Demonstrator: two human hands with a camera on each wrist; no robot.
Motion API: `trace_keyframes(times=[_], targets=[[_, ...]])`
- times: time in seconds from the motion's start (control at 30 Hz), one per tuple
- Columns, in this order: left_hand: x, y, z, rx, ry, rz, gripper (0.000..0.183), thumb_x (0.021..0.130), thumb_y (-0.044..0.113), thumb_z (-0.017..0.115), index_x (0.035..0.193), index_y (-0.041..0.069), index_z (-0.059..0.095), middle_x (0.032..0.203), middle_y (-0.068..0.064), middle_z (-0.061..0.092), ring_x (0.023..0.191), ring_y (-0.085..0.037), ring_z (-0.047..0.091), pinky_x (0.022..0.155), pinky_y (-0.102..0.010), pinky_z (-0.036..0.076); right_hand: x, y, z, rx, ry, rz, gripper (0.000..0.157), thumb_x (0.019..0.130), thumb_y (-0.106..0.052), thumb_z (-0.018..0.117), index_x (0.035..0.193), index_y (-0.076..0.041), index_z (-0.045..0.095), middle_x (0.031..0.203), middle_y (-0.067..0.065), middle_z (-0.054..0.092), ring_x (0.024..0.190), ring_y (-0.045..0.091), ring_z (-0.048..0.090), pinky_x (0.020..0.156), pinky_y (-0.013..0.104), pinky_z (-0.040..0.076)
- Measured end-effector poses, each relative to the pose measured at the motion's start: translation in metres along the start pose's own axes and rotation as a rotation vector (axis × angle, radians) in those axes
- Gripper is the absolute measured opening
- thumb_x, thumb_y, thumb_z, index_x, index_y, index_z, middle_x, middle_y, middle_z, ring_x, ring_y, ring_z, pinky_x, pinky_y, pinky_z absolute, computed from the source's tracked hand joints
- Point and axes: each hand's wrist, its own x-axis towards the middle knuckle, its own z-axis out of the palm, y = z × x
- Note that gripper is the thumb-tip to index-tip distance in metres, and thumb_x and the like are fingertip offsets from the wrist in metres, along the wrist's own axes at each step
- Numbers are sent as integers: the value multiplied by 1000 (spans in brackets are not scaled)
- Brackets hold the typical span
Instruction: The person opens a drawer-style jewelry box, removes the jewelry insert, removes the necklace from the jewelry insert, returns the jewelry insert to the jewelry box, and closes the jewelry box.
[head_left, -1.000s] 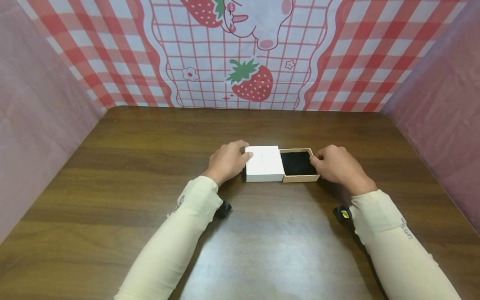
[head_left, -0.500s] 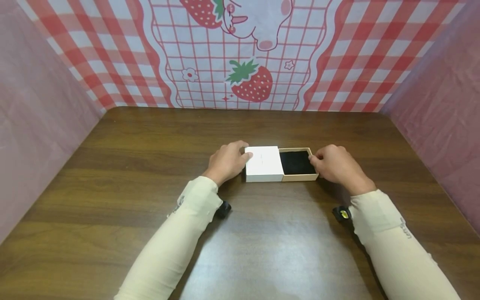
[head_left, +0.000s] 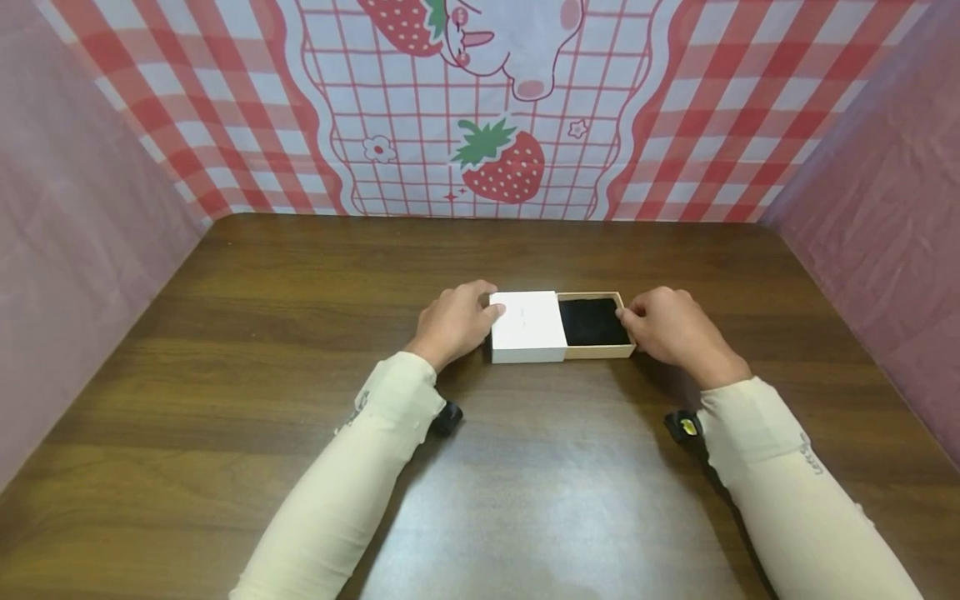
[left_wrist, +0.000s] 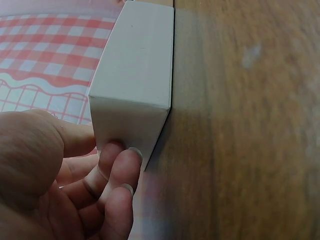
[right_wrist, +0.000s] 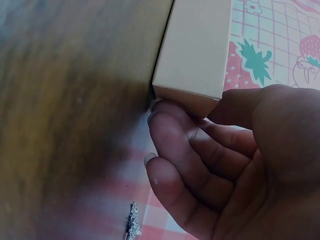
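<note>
A white box sleeve [head_left: 528, 325] lies on the table, and a tan box drawer [head_left: 598, 352] with a black lining [head_left: 595, 322] sticks out of its right side. My left hand [head_left: 456, 321] holds the sleeve's left end, thumb over the top edge and curled fingers against the end face. From the left wrist view, the fingertips [left_wrist: 126, 167] press on that end of the sleeve [left_wrist: 137, 55]. On the other side, my right hand [head_left: 675, 329] pinches the drawer's right end wall, thumb over the rim. Its fingers [right_wrist: 170, 135] curl against the drawer's outer end [right_wrist: 192, 55] in the right wrist view.
The brown wooden table [head_left: 480, 483] carries the box near its middle. Behind it hangs a red-and-white strawberry cloth [head_left: 480, 108], with pink fabric [head_left: 885, 192] at both sides. A small silvery object [right_wrist: 133, 222] shows low in the right wrist view.
The drawer has shifted slightly left, its near edge now meeting the sleeve's opening more squarely. My right hand moved a little left with it; my left hand and the sleeve stayed almost still.
</note>
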Motion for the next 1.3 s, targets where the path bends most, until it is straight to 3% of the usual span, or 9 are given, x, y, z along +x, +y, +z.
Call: trace_keyframes(times=[0.4,0.77,1.3], targets=[[-1,1,0,3,-4,-5,46,103,44,53,144,24,55,130,-1,65,119,-25,59,97,-53,44,0,0,2,4,16,-12,31,101,-24,58,79,-8,72,58,-3,60,65,22,58,60,37,41],[-1,0,2,6,7,7,46,103,44,53,144,23,55,133,-2,64,121,-25,59,96,-53,44,0,1,3,24,29,-16,36,101,-22,58,69,-8,67,58,-2,58,65,23,56,60,37,41],[-1,0,3,12,19,11,45,103,44,54,143,23,56,133,-2,64,122,-25,58,97,-53,44,-1,0,4,43,21,-18,37,102,-22,57,68,-9,66,59,-1,58,64,22,54,57,35,39]])
